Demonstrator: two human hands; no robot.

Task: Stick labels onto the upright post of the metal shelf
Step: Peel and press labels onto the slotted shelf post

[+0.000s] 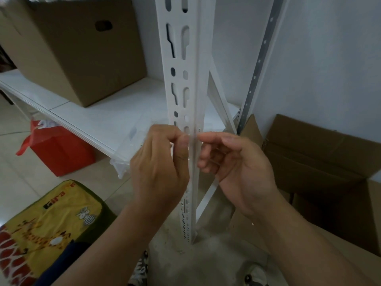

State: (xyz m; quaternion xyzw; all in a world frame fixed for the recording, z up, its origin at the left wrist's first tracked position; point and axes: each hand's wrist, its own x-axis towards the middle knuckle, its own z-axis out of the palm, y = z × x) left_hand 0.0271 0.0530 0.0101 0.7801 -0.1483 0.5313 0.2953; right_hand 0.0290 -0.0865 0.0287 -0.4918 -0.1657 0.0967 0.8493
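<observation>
Both hands are right at the post (183, 96), which stands in front of the shelf (115, 112). Left hand (159, 162) and right hand (233, 162) have fingers curled, pinching a clear label (193, 137) against its corner (label's barely visible).

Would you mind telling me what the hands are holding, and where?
Both hands, left hand and right hand, pinch something thin and clear before the white post, seemingly at its upper edge.
</observation>
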